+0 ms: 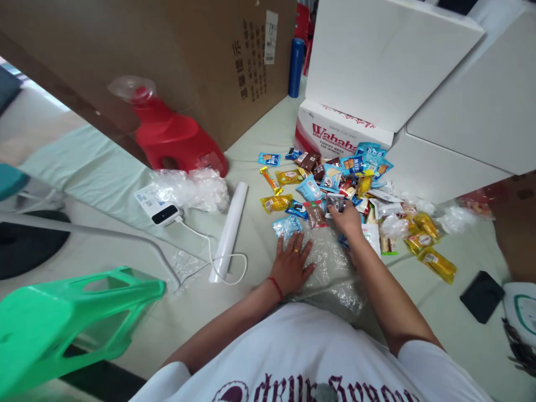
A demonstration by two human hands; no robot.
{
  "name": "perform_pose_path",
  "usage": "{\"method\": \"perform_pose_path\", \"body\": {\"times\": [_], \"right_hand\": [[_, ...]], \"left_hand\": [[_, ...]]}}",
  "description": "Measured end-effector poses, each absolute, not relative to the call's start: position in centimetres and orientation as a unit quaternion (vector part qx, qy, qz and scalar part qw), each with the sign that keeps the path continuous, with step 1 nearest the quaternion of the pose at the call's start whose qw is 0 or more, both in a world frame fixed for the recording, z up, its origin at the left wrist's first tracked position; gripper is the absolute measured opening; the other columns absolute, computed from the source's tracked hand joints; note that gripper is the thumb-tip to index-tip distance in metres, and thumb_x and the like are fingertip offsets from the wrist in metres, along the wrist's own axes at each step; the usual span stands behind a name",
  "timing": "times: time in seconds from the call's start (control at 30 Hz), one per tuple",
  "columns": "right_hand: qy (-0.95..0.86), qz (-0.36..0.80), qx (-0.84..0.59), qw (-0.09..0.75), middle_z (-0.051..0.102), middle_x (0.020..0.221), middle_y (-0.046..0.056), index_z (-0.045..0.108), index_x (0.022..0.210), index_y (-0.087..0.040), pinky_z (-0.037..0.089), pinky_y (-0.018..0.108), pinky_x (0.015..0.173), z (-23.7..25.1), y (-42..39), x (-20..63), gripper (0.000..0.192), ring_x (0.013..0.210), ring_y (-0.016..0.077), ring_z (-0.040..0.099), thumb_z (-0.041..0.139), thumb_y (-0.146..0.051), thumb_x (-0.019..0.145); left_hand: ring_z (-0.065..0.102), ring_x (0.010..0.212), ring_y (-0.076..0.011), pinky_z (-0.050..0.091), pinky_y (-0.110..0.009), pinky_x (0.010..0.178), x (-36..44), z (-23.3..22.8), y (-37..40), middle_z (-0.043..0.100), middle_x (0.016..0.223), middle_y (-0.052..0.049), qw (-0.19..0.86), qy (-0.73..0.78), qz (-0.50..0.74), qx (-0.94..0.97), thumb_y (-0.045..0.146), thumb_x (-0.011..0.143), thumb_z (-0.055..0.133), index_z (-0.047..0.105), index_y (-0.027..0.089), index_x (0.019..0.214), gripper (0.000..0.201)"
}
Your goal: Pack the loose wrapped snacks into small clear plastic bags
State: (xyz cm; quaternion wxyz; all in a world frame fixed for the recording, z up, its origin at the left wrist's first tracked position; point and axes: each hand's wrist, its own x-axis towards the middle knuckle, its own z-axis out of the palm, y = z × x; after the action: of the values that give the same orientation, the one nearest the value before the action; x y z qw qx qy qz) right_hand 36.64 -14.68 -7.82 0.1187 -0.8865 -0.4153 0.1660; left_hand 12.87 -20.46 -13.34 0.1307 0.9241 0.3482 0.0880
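Observation:
My left hand [292,262] lies flat, fingers spread, on a clear plastic bag [330,279] spread on the pale cloth in front of me. A ring and a red wrist cord show on it. My right hand [347,216] reaches forward into a pile of wrapped snacks [335,184], its fingers closed on a small dark-and-white packet [335,202]. A light blue packet [287,226] lies just beyond my left fingertips, and a brown packet [317,215] sits between the two hands.
A red Wahaha carton [335,131] and white foam blocks [385,56] stand behind the pile. At left are a roll of bags [230,229], a charger with cable [164,214], crumpled plastic [196,187], a red jug [176,139], a cardboard box [188,50]. A black phone [481,296] lies right.

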Motion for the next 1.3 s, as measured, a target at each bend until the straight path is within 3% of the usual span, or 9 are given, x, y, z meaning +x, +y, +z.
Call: {"method": "perform_pose_path", "body": {"times": [0.1, 0.23, 0.4, 0.57, 0.7, 0.8, 0.97, 1.1, 1.3], "right_hand": [[-0.467, 0.153, -0.868, 0.08, 0.07, 0.123, 0.018, 0.063, 0.13, -0.016, 0.05, 0.038, 0.091, -7.2, -14.7, 35.1, 0.06, 0.116, 0.0322, 0.065, 0.051, -0.064, 0.096], [-0.517, 0.134, -0.845, -0.012, 0.061, 0.135, 0.025, 0.064, 0.13, -0.009, 0.045, 0.05, 0.104, -7.6, -13.2, 31.6, 0.07, 0.133, 0.0399, 0.05, 0.065, -0.065, 0.088], [-0.487, 0.204, -0.849, -0.023, 0.066, 0.13, 0.021, 0.063, 0.131, -0.012, 0.049, 0.046, 0.099, -8.2, -11.1, 31.8, 0.067, 0.126, 0.0378, 0.057, 0.075, -0.054, 0.08], [-0.482, 0.246, -0.832, 0.123, 0.073, 0.104, 0.01, 0.065, 0.12, -0.016, 0.051, 0.034, 0.082, -5.9, -13.5, 37.5, 0.046, 0.094, 0.0257, 0.067, 0.065, -0.045, 0.084], [-0.594, 0.115, -0.77, 0.202, 0.067, 0.114, 0.012, 0.061, 0.128, -0.016, 0.048, 0.041, 0.091, -2.1, -19.1, 40.8, 0.057, 0.102, 0.0298, 0.061, 0.068, -0.04, 0.077], [-0.712, 0.136, -0.672, 0.151, 0.063, 0.12, 0.013, 0.057, 0.137, -0.017, 0.044, 0.043, 0.098, -1.3, -23.3, 39.2, 0.066, 0.11, 0.0321, 0.055, 0.072, -0.035, 0.075], [-0.757, 0.178, -0.628, 0.008, 0.061, 0.127, 0.016, 0.056, 0.144, -0.016, 0.038, 0.046, 0.103, -6.3, -26.0, 33.5, 0.07, 0.118, 0.0346, 0.048, 0.077, -0.036, 0.081], [-0.743, 0.171, -0.646, 0.02, 0.053, 0.145, 0.018, 0.042, 0.157, -0.017, 0.036, 0.048, 0.107, -9.0, -26.3, 32.7, 0.09, 0.13, 0.0362, 0.042, 0.077, -0.056, 0.084], [-0.703, 0.144, -0.697, 0.017, 0.06, 0.137, 0.019, 0.055, 0.145, -0.016, 0.041, 0.047, 0.103, -9.0, -27.2, 32.4, 0.065, 0.123, 0.0354, 0.048, 0.068, -0.054, 0.094]], "left_hand": [[0.026, 0.159, -0.0354, 0.011, -0.066, 0.127, 12.8, -13.5, -20.4, 0.034, 0.168, -0.018, 0.129, 0.347, 0.09, 0.925, 0.062, 0.102, 0.04, 0.045, 0.023, 0.157, 0.068], [0.027, 0.158, -0.0356, 0.012, -0.066, 0.127, 12.8, -13.6, -20.4, 0.035, 0.168, -0.018, 0.119, 0.348, 0.09, 0.925, 0.062, 0.101, 0.042, 0.046, 0.023, 0.156, 0.068], [0.027, 0.158, -0.035, 0.011, -0.066, 0.127, 12.8, -13.7, -20.4, 0.036, 0.168, -0.017, 0.116, 0.342, 0.094, 0.928, 0.061, 0.102, 0.042, 0.046, 0.023, 0.156, 0.067], [0.025, 0.159, -0.0339, 0.008, -0.069, 0.126, 12.8, -13.7, -20.6, 0.034, 0.169, -0.017, 0.125, 0.348, 0.1, 0.924, 0.061, 0.102, 0.042, 0.045, 0.024, 0.157, 0.066], [0.026, 0.159, -0.0305, 0.006, -0.068, 0.127, 12.9, -13.7, -20.2, 0.033, 0.169, -0.015, 0.135, 0.349, 0.109, 0.921, 0.056, 0.104, 0.038, 0.044, 0.024, 0.157, 0.062], [0.028, 0.158, -0.0281, 0.009, -0.065, 0.128, 13.1, -13.7, -19.4, 0.035, 0.169, -0.012, 0.144, 0.353, 0.113, 0.918, 0.045, 0.107, 0.034, 0.045, 0.025, 0.157, 0.055], [0.031, 0.157, -0.0268, 0.012, -0.063, 0.128, 13.1, -13.7, -18.0, 0.037, 0.168, -0.012, 0.15, 0.356, 0.091, 0.918, 0.035, 0.107, 0.03, 0.04, 0.02, 0.16, 0.055], [0.03, 0.158, -0.0267, 0.014, -0.064, 0.128, 12.7, -13.6, -17.9, 0.035, 0.168, -0.013, 0.14, 0.372, 0.073, 0.915, 0.035, 0.106, 0.031, 0.036, 0.017, 0.162, 0.058], [0.033, 0.157, -0.0286, 0.01, -0.068, 0.126, 12.8, -13.5, -18.6, 0.036, 0.168, -0.015, 0.115, 0.413, 0.072, 0.9, 0.036, 0.106, 0.034, 0.038, 0.021, 0.161, 0.057]]}}
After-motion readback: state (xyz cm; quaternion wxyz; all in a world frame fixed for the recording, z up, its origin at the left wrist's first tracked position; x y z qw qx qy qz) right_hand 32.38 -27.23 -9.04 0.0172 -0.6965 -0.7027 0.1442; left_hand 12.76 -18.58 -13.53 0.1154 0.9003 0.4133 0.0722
